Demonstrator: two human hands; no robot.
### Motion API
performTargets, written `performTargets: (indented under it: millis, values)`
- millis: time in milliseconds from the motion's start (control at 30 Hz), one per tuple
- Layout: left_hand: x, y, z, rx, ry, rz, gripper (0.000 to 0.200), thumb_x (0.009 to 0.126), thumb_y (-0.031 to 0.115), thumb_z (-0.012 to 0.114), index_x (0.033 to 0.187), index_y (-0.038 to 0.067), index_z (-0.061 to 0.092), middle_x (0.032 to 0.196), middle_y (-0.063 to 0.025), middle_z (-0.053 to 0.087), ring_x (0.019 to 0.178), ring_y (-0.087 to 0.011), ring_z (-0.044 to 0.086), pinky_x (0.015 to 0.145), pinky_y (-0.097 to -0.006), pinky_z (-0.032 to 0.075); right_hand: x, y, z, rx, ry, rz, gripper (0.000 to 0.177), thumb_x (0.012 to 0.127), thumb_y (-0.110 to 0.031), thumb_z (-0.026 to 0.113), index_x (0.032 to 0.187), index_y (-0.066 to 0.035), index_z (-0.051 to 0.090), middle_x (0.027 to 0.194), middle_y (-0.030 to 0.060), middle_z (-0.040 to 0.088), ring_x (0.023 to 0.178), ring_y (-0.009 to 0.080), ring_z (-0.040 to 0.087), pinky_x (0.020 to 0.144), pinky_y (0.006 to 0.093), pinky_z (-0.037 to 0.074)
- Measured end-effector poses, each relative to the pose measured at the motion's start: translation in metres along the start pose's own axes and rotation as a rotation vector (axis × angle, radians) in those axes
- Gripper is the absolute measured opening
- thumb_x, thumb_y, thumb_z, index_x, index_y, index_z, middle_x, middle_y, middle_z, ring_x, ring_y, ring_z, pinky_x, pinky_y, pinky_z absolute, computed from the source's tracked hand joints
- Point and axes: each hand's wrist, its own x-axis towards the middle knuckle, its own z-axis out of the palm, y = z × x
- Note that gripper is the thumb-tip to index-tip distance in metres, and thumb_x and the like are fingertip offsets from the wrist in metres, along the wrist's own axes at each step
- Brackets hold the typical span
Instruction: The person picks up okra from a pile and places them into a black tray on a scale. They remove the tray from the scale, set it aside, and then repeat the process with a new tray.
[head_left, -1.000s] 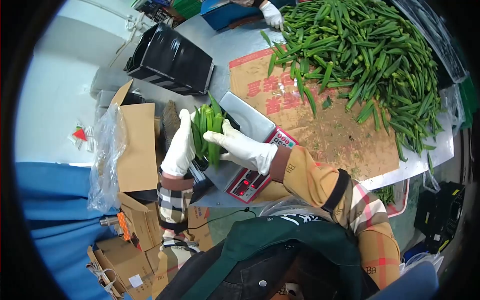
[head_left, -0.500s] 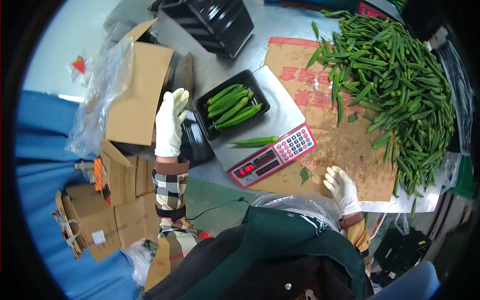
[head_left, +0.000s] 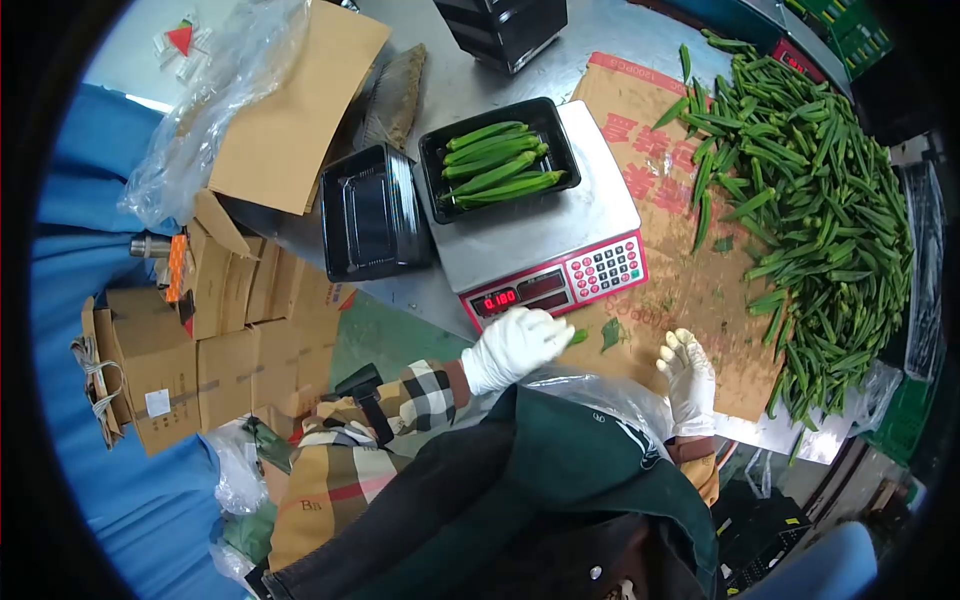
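My left hand [head_left: 517,347], in a white glove, is closed around an okra pod [head_left: 578,337] just in front of the scale; only the pod's end pokes out past the fingers. On the scale [head_left: 500,245], whose red display reads 0.180, sits a black tray [head_left: 432,160] with several okra pods [head_left: 500,165] laid side by side. My right hand [head_left: 688,383], also gloved, rests over the near edge of the cardboard sheet [head_left: 665,290]. Its fingers are loosely bent and nothing shows in them.
A large heap of okra [head_left: 825,220] covers the right side of the table. Stacked empty black trays [head_left: 372,215] stand left of the scale, and more black trays [head_left: 505,30] are behind it. An open cardboard box [head_left: 295,110] lies at the left.
My left hand has moved from beside the trays to the scale's front and taken the loose okra pod off the platform. The display went from 0.185 to 0.180. The view has shifted.
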Motion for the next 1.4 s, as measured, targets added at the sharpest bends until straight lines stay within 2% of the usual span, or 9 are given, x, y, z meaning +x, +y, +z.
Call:
performTargets:
  millis: [100,233,433,633,733,867,1033,1300,1400]
  values:
    - [-0.007,0.011,0.022,-0.171,-0.305,-0.215,0.031,0.087,0.018,0.063,0.115,0.004,0.063,0.086,-0.0074,0.066,0.068,-0.0255,0.067,0.053,-0.0396,0.052,-0.001,-0.002,0.002,-0.030,0.006,-0.011,0.037,0.101,-0.026,0.058,0.130,-0.003,0.059,0.117,0.0111,0.069,0.095,0.0206,0.066,0.082,0.0334,0.053]
    - [-0.006,0.012,0.037,0.101,-0.509,-0.309,0.022,0.099,0.021,0.052,0.100,0.004,0.066,0.070,-0.0090,0.065,0.061,-0.0288,0.067,0.053,-0.0430,0.055,-0.002,0.002,0.000,-0.004,-0.011,0.020,0.036,0.101,-0.026,0.058,0.129,-0.004,0.060,0.116,0.0110,0.069,0.094,0.0200,0.066,0.081,0.0331,0.054]
    - [0.007,0.012,0.032,-0.006,-0.759,-0.288,0.023,0.096,0.019,0.056,0.082,0.005,0.068,0.075,-0.0152,0.068,0.070,-0.0338,0.071,0.059,-0.0442,0.056,-0.006,0.007,0.006,-0.066,-0.005,0.009,0.037,0.101,-0.030,0.057,0.129,-0.005,0.059,0.117,0.0089,0.068,0.094,0.0187,0.066,0.081,0.0327,0.054]
    - [0.017,0.008,0.028,-0.128,-0.633,-0.212,0.014,0.086,0.024,0.066,0.087,0.010,0.067,0.076,-0.0137,0.066,0.073,-0.0343,0.069,0.061,-0.0462,0.055,-0.004,0.005,0.005,-0.072,0.006,0.004,0.037,0.101,-0.030,0.057,0.129,-0.006,0.059,0.117,0.0084,0.068,0.094,0.0188,0.065,0.081,0.0325,0.053]
    - [0.050,0.011,-0.016,-0.173,-0.300,-0.281,0.017,0.089,0.027,0.064,0.094,0.011,0.069,0.081,-0.0096,0.066,0.075,-0.0306,0.066,0.065,-0.0425,0.054,-0.002,0.005,-0.001,-0.080,0.015,0.006,0.037,0.101,-0.030,0.057,0.129,-0.005,0.060,0.117,0.0082,0.068,0.095,0.0189,0.065,0.082,0.0329,0.053]
    - [0.091,-0.029,-0.093,0.179,0.167,-0.451,0.032,0.083,0.024,0.074,0.113,0.011,0.071,0.086,-0.0070,0.065,0.078,-0.0263,0.063,0.067,-0.0387,0.052,-0.002,0.005,0.001,-0.061,0.040,0.009,0.033,0.101,-0.025,0.057,0.126,-0.004,0.062,0.115,0.0104,0.070,0.092,0.0195,0.067,0.080,0.0329,0.054]
    - [0.073,-0.104,-0.140,0.325,0.258,-0.526,0.034,0.083,0.016,0.077,0.116,0.010,0.072,0.095,-0.0082,0.069,0.089,-0.0262,0.064,0.081,-0.0358,0.052,-0.001,0.004,0.002,-0.105,-0.019,-0.013,0.037,0.102,-0.030,0.056,0.129,-0.005,0.060,0.116,0.0081,0.069,0.095,0.0194,0.065,0.083,0.0336,0.053]
    - [0.049,-0.121,-0.196,0.386,0.498,-0.790,0.030,0.094,0.016,0.068,0.121,0.002,0.070,0.116,-0.0152,0.071,0.106,-0.0244,0.068,0.095,-0.0345,0.051,0.004,0.007,-0.003,-0.102,0.024,0.021,0.035,0.102,-0.029,0.056,0.127,-0.005,0.061,0.117,0.0084,0.069,0.095,0.0193,0.066,0.082,0.0338,0.053]
    - [0.019,-0.154,-0.174,-0.111,0.671,-0.853,0.043,0.099,0.019,0.064,0.136,-0.002,0.057,0.121,-0.0096,0.068,0.100,-0.0166,0.066,0.090,-0.0291,0.051,0.006,0.009,-0.004,-0.103,0.006,0.011,0.035,0.102,-0.027,0.056,0.127,-0.005,0.061,0.116,0.0084,0.069,0.093,0.0192,0.066,0.081,0.0336,0.053]
